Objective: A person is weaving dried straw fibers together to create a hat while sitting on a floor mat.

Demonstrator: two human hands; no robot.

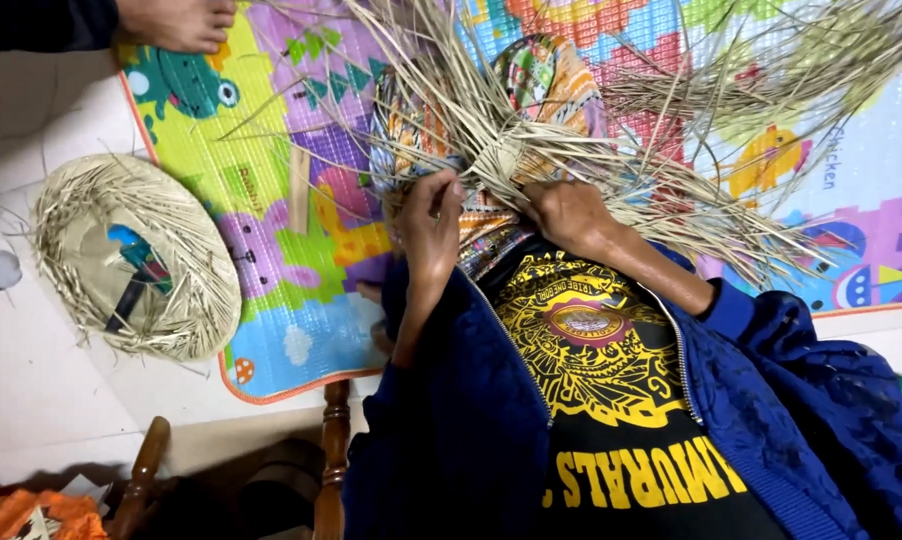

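Straw weave (pixel 501 160) at frame centre: I see my left hand (pixel 429 222) and right hand (pixel 569 212), each grip pinching its strands.

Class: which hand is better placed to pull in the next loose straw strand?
Probably the right hand: it sits against the long loose strands fanning out on its side, while the left hand is busy pinching the woven centre.

A home floor: a colourful children's play mat (pixel 301 300) on pale tiles (pixel 31 380), beside a wooden chair (pixel 333 450).
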